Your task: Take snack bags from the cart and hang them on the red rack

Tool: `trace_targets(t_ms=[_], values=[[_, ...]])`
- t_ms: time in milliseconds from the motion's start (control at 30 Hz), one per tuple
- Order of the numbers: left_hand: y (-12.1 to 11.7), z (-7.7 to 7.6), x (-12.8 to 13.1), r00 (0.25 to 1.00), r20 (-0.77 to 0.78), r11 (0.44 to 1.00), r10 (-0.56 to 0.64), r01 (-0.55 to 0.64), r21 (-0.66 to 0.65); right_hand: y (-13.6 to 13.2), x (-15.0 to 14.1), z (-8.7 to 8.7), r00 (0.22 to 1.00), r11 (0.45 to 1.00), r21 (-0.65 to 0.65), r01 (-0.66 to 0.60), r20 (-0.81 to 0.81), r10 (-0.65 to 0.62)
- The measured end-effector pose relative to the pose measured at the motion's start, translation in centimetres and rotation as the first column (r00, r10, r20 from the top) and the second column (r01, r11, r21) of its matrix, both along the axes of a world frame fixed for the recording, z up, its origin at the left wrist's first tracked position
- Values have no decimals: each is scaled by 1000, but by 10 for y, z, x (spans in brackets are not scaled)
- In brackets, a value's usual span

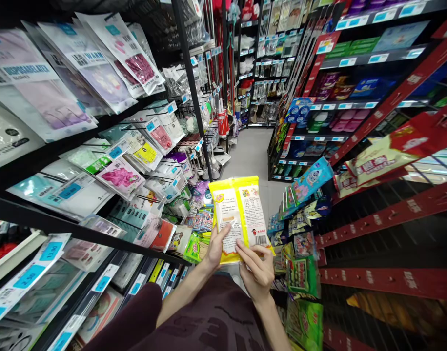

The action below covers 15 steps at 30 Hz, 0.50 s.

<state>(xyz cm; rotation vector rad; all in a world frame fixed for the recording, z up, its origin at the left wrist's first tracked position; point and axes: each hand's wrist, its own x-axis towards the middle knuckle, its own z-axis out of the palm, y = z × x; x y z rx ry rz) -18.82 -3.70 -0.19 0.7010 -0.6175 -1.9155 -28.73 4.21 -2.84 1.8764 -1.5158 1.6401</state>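
A yellow and white snack bag [233, 209] is held upright in front of my body, its back face with small print and a barcode turned towards me. My left hand [216, 246] grips the bag's lower left edge, thumb on the printed side. At the lower right, my right hand [257, 265] holds the bag with its fingers lying across the face near the barcode. Whatever the fingers do behind the bag is hidden.
Packs of gloves [117, 58] hang from hooks on the left shelves. On the right, snack bags [304, 275] hang from red strips [388, 282] beside shelves of boxed goods. A grey floor aisle [251, 151] runs between towards a back rack.
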Motion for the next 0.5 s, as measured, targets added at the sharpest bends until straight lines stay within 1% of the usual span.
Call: trace_targets(t_ms=[233, 400, 500], values=[[-1, 1, 1, 1000, -9, 1000, 3, -3, 0, 1, 1, -2, 999, 999, 22, -35, -9, 35], [0, 1, 4, 1000, -2, 999, -20, 20, -39, 0, 2, -5, 1000, 999, 24, -26, 6, 26], [0, -1, 7, 1000, 11, 999, -18, 18, -36, -1, 3, -6, 999, 999, 33, -32, 0, 32]])
